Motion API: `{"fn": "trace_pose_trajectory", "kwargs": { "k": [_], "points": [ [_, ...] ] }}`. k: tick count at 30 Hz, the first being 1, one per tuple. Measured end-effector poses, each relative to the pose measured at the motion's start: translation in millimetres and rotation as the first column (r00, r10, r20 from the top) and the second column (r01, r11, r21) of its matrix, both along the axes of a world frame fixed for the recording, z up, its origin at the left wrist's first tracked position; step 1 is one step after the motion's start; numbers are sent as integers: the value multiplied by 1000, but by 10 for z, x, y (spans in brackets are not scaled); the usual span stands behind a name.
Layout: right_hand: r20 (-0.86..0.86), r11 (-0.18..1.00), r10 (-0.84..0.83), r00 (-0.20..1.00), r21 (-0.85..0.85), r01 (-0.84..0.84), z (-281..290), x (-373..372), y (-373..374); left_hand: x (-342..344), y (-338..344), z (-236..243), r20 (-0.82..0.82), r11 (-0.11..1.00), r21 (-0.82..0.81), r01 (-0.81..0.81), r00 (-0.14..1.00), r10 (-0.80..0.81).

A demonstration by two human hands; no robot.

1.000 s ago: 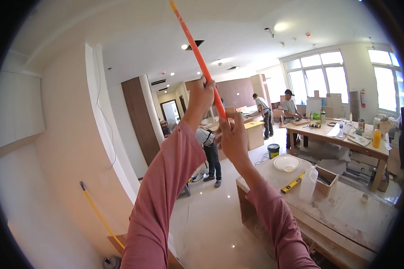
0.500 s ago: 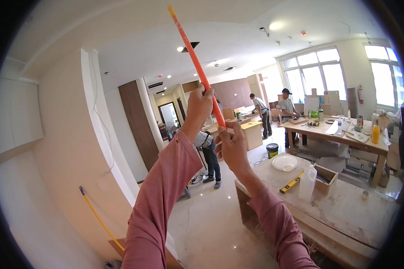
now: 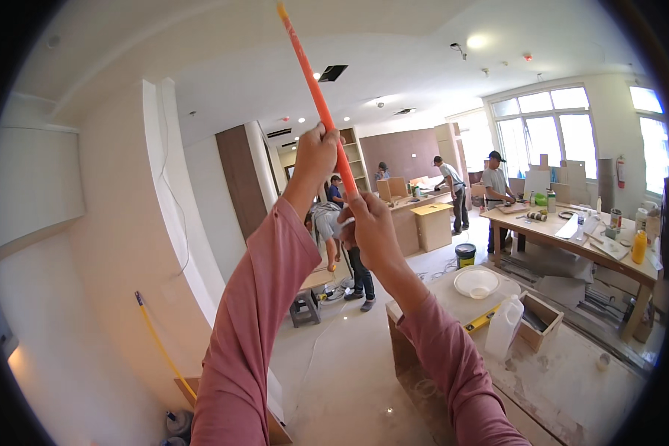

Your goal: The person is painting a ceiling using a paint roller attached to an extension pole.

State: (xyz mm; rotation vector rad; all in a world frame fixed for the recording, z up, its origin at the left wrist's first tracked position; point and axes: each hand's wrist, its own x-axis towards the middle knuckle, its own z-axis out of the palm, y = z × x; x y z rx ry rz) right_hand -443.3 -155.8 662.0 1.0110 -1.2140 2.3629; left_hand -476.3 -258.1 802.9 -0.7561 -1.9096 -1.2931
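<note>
A long orange pole (image 3: 310,73) with a yellow end slants up toward the ceiling in front of me. Around its middle part my left hand (image 3: 316,157) is closed. Lower down, my right hand (image 3: 375,232) grips the same pole near its bottom end, which is mostly hidden by the fingers. Up at the picture's top edge the yellow tip (image 3: 282,10) shows against the ceiling; I cannot tell if it touches. Both my forearms are raised in pink sleeves.
On the dusty bench (image 3: 572,386) at right are a white bowl (image 3: 477,282), translucent jug (image 3: 504,327), yellow spirit level (image 3: 482,320) and wooden box (image 3: 540,320). A yellow pole (image 3: 163,342) leans at the left wall. Beyond, a person (image 3: 325,223) bends over; others work at tables.
The view has turned slightly left, so the room sits further right. Both hands stay on the orange pole, which stands a little more upright. The bent person shows more fully.
</note>
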Motion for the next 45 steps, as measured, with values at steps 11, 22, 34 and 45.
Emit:
{"fn": "trace_pose_trajectory", "kwargs": {
  "k": [11, 22, 34, 45],
  "points": [
    [79, 1000, 25, 997, 9, -26, -87, -172, 188, 25, 285, -92, 48, 989, -51, -140, 989, 143],
    [121, 997, -36, 992, 70, 28, -112, -262, 445, -107, 511, -114, 88, 994, -44, -96, 991, 100],
    [50, 997, -70, 996, 34, 68, -152, -316, 644, -147, 743, -140, 65, 992, -27, -120, 990, 122],
    [153, 997, -18, 988, 74, 6, -100, -364, 762, -270, 860, -116, 2, 979, -77, -188, 982, 189]
  ]
}}
